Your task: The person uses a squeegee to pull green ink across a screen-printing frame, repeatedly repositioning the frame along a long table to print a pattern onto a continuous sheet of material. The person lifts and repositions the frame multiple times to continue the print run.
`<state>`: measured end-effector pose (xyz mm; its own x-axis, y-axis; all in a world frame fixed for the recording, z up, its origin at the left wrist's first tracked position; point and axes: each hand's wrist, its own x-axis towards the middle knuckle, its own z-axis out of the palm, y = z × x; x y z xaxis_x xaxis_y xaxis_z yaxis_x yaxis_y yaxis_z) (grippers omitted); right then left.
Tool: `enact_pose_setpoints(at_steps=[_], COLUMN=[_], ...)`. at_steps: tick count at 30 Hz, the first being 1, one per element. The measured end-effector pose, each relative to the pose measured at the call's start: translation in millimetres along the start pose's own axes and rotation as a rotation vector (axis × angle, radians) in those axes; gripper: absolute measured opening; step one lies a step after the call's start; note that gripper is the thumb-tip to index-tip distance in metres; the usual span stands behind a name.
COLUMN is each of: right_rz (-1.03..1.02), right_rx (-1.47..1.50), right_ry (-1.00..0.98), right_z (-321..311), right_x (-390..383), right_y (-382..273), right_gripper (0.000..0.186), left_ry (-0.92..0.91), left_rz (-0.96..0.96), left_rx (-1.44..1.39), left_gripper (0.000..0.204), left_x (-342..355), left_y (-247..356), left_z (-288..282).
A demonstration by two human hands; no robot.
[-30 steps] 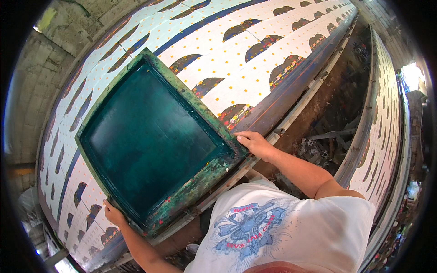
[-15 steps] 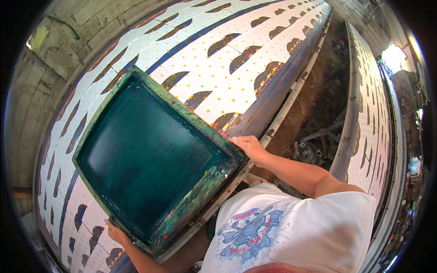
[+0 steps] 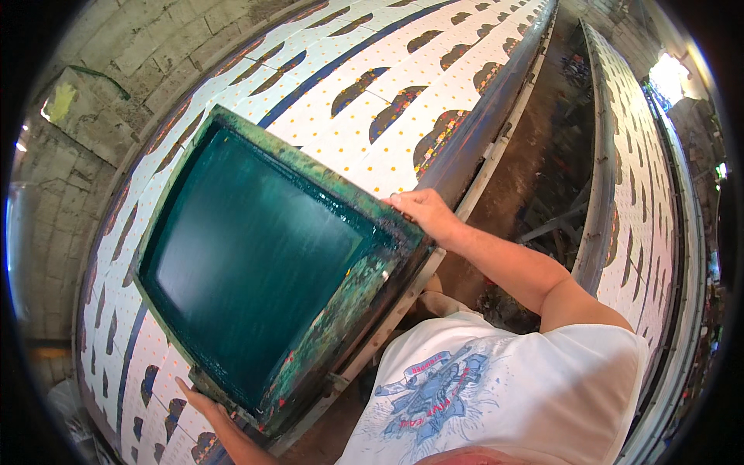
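Observation:
A screen-printing frame [image 3: 256,256] with a dark green, wet-looking mesh and paint-smeared edges fills the left middle of the head view. It is over a long table covered with white printed cloth [image 3: 372,159]; whether it touches the cloth I cannot tell. My right hand [image 3: 426,211] grips the frame's right corner, thumb on the rim and the other fingers mostly hidden. At the near left corner my left hand [image 3: 203,401] holds the edge, its fingers partly hidden behind the frame. Dark half-round shapes and small orange dots pattern the cloth.
A metal rail [image 3: 492,159] runs along the table's right edge, close by my body. Across a narrow aisle [image 3: 535,167] with clutter on its floor stands a second long table [image 3: 632,194] with similar cloth. A block wall [image 3: 163,46] borders the far left.
With both hands on it, the frame has shifted farther along the table and now hides a row of half-round prints that showed beside it. The whole view has also turned slightly.

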<state>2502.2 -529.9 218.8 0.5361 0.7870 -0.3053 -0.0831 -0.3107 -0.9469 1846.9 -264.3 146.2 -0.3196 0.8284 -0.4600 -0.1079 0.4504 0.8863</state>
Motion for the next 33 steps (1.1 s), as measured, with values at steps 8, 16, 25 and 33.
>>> enact_pose_setpoints(at_steps=[8, 16, 25, 33], right_rz=[-0.156, -0.148, 0.000, 0.077], right_rx=[-0.051, -0.151, -0.161, -0.186], right_ry=[0.107, 0.177, 0.344, 0.365], right_z=[-143, -332, -521, -610], right_x=[75, 180, 256, 290], right_y=[-20, -3, 15, 25], right_gripper=[0.047, 0.053, 0.059, 0.065], left_ry=[-0.115, -0.021, 0.033, -0.008], left_rz=[0.009, 0.028, 0.054, 0.044], left_rx=[-0.077, -0.058, -0.031, -0.103], left_gripper=[0.089, 0.105, 0.096, 0.086], left_x=[-85, -182, -287, -339], left_y=[10, -19, -83, -116], left_z=[157, 360, 554, 631])
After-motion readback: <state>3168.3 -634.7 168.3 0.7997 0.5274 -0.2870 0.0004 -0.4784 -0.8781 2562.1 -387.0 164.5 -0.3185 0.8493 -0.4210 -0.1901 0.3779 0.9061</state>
